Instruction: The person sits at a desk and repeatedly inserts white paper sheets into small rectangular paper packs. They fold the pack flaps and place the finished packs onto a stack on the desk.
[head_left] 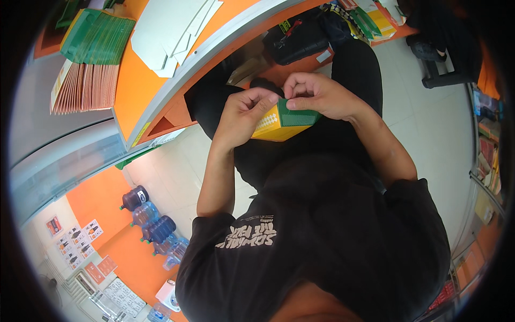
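Yellow-and-green angular cardboard box [276, 132] sits right in the grip, above the lap of a person in black trousers [357, 72] and a black short-sleeved T-shirt [322, 214]. The bare left hand [240, 118] is closed on its left side, thumb near the upper edge; the bare right hand [326, 98] pinches the edge of the green panel, thumb lying across it. The two sets of fingertips almost meet there.

As I judge it, the work on this box is well under way: it already has volume, with a yellow face towards the body and a green panel sloping above it. What seems left is the edge between the fingertips (whether it is being tucked or pressed down, I cannot say). Left of and beyond the grip, a thick fanned stack of flat green, orange and white printed card pieces [96, 61] lies at the orange tabletop [134, 99], apparently not yet made up.

Hidden are the box's underside, its far face, and the finger pads beneath the card. Farther beyond the grip, white cut card sheets [163, 32] run off the top edge, and a black case [298, 43] is dim in shadow.
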### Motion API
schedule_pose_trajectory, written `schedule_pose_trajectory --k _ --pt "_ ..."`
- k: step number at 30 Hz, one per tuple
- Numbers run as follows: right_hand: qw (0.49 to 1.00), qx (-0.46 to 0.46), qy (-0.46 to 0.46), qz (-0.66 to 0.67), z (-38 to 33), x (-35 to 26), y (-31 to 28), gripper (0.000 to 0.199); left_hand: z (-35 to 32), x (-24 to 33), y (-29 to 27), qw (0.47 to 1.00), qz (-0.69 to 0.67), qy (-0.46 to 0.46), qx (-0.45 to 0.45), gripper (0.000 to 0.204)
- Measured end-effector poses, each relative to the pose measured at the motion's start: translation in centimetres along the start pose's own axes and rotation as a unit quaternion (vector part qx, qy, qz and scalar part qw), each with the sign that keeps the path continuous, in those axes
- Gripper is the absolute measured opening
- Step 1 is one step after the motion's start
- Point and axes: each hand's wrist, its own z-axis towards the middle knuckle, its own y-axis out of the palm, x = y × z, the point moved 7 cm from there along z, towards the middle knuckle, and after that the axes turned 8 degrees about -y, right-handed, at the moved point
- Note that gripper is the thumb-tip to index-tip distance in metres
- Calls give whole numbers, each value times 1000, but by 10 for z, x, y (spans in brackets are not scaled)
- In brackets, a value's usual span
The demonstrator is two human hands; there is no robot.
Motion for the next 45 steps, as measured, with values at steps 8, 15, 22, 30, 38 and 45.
schedule_pose_trajectory --k 8,15,22,30,38,45 --pt "911 219 -288 -195 2 -48 -31 36 -4 -28 -46 988 -146 -22 -51 29" --pt "840 221 -296 -398 -8 -23 21 32 24 -18 -14 941 -335 30 45 27" --pt "875 269 -309 -259 -10 -23 -7 24 28 -8 -11 947 -197 169 189 29" --pt "908 262 -246 -216 -7 -22 -15 18 22 -15 -11 897 -127 261 334 22" --pt "877 278 -297 -254 -10 -24 -14 20 21 -8 7 904 62 263 330 17" --pt "827 302 -332 -339 -17 -40 -10 15 22 7 18 904 77 328 264 19"
